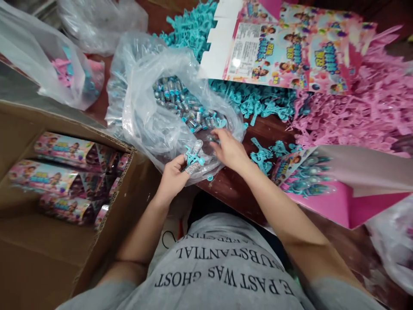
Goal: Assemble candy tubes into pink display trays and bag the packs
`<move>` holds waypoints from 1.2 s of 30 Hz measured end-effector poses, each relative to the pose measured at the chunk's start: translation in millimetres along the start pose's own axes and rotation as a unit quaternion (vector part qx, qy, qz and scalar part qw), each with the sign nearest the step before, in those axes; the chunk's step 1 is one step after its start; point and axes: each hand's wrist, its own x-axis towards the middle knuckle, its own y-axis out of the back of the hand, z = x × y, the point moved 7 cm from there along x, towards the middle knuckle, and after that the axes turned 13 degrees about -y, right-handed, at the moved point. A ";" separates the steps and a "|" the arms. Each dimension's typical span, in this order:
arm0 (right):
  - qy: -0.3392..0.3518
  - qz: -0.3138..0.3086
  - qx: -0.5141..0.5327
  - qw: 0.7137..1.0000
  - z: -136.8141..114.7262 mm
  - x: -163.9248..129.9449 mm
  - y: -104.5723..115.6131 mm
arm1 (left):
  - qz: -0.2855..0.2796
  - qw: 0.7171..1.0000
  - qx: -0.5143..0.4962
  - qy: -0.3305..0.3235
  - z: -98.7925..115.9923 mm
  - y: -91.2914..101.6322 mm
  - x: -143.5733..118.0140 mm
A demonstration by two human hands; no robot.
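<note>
left hand [174,178]: near the bag's near edge; grip nearly closed, thumb against fingers, has hold of a teal plastic piece [194,159] and a clear vial [197,147]
finger wrap [192,168]: greyish, mottled, on a left-hand finger; material can't tell
right hand [229,148]: at the bag's near right side; grip bent in, thumb and fingers slightly apart; glassy bit at the tips, cannot tell if firmly held
handling, left: pinch should stay light, small parts cross at the fingertips and could slip; best keep vial and teal piece lined up
handling, right: better to take vials singly by the smooth barrel; loose film could snag fingers, so stay on the cleared side
vials in bag [176,88]: clear, round-ended cylinders, teal caps, heaped at the far side
plastic bag [138,99]: thin, crinkled, see-through film, rim slumped outward
teal pile [190,32]: flat moulded shapes, matte, tangled, far side
pink pile [351,116]: spindly moulded pieces, far right
printed card sheets [290,47]: glossy, flat, notched left edge, lying over the teal pile
pink carton [348,202]: folded card, right, teal-and-clear items inside
cardboard box [26,258]: brown, corrugated edge, left, holding glossy printed packs [61,146]
table [232,189]: dark reddish-brown, smooth
</note>
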 end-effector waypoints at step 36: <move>-0.076 0.132 0.278 0.949 132.6 -278.3 161.8 | -0.447 0.763 0.249 -0.395 111.9 -261.3 -44.3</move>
